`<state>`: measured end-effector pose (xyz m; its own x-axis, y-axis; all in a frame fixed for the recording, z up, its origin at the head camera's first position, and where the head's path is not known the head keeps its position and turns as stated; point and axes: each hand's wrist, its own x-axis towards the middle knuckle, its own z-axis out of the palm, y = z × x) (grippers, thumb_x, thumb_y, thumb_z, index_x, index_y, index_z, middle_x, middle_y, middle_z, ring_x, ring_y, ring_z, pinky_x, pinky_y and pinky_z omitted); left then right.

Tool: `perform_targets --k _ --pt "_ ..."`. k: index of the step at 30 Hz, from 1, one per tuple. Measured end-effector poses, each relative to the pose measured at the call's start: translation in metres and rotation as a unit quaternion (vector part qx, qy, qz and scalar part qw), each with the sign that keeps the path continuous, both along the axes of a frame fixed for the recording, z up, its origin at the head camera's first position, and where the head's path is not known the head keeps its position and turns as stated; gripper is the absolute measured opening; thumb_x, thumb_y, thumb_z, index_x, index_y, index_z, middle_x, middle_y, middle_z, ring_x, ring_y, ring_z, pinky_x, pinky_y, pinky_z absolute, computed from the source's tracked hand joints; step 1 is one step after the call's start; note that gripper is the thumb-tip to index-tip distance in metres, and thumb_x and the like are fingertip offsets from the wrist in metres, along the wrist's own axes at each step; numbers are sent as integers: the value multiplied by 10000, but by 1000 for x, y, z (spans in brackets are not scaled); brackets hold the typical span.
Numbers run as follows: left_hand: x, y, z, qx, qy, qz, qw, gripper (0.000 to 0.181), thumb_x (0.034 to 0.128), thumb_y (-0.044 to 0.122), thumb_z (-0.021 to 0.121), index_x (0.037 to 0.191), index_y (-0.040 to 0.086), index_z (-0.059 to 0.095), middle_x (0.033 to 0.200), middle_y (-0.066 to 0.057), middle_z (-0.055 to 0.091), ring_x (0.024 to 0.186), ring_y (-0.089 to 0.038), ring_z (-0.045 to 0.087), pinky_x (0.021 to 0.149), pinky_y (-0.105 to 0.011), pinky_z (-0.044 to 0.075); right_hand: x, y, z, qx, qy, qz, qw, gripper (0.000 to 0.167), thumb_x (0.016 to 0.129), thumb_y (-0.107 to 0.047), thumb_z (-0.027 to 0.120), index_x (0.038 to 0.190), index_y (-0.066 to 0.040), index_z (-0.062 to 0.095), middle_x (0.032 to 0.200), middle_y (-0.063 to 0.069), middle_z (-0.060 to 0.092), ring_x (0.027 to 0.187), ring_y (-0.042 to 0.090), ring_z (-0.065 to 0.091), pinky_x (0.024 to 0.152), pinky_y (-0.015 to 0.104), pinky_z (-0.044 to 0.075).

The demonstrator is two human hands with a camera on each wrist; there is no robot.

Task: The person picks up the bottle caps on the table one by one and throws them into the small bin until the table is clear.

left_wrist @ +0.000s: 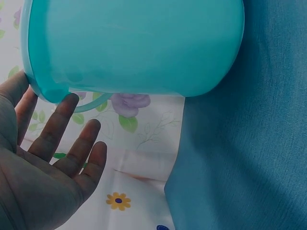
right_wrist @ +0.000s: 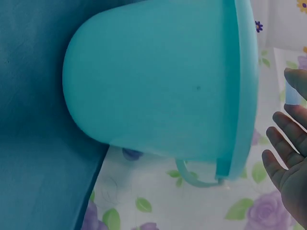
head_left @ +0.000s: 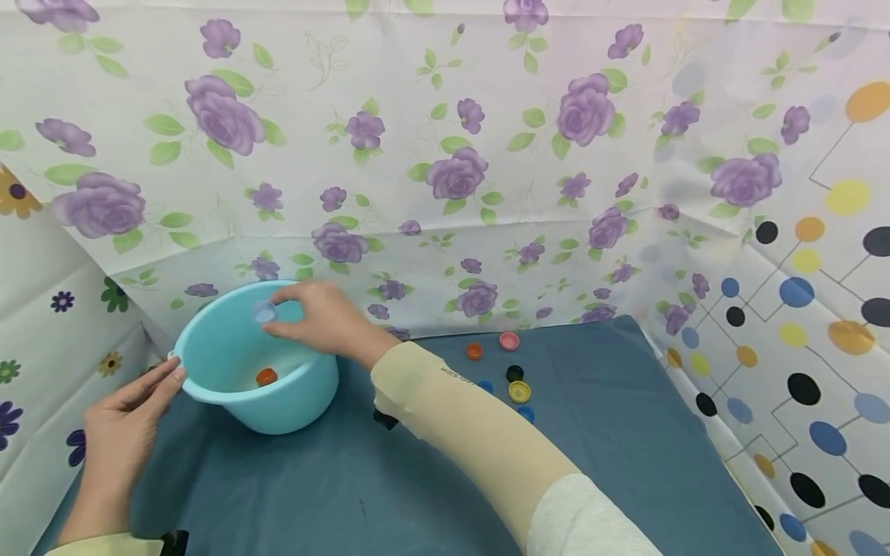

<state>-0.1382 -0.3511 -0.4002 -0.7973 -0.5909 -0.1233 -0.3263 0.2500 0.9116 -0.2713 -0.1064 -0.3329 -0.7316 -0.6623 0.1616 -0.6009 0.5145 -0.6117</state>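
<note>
A light blue bucket point(head_left: 288, 398) stands at the left on the blue cloth, with an orange cap point(head_left: 266, 377) inside it. My left hand point(head_left: 128, 425) pinches the bucket's rim at its left side; in the left wrist view the thumb and index finger of that hand point(left_wrist: 53, 158) are at the rim and the other fingers are spread. Over the bucket's opening, my right hand point(head_left: 327, 320) pinches a pale translucent blue cap point(head_left: 265, 312) between thumb and index finger. That cap point(right_wrist: 291, 93) also shows at the right edge of the right wrist view, in the right hand point(right_wrist: 292, 158).
Right of the bucket on the cloth point(head_left: 612, 432) lie several caps: orange point(head_left: 474, 351), pink point(head_left: 509, 340), black point(head_left: 514, 373), yellow point(head_left: 519, 392) and blue ones point(head_left: 526, 413), partly behind my right sleeve. Patterned sheets point(head_left: 417, 193) rise behind and at both sides.
</note>
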Motion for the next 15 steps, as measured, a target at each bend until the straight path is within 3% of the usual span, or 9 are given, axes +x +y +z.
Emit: perform_targets --k 9,15 --pt "-1 1 0 5 49 38 10000 523 776 486 702 1258 322 586 1271 219 550 1200 59 491 612 -4 422 3 -13 -13 115 -261 90 9996 443 844 -493 635 1237 -297 581 1217 -197 574 1185 -1 511 913 151 453" --pt "-1 0 0 -127 62 25 9999 514 787 473 698 1261 311 587 1275 215 549 1128 102 512 608 -6 421 3 -21 -20 175 -224 198 9994 438 843 -485 640 1230 -286 590 1193 -192 589 1142 -23 530 900 131 451"
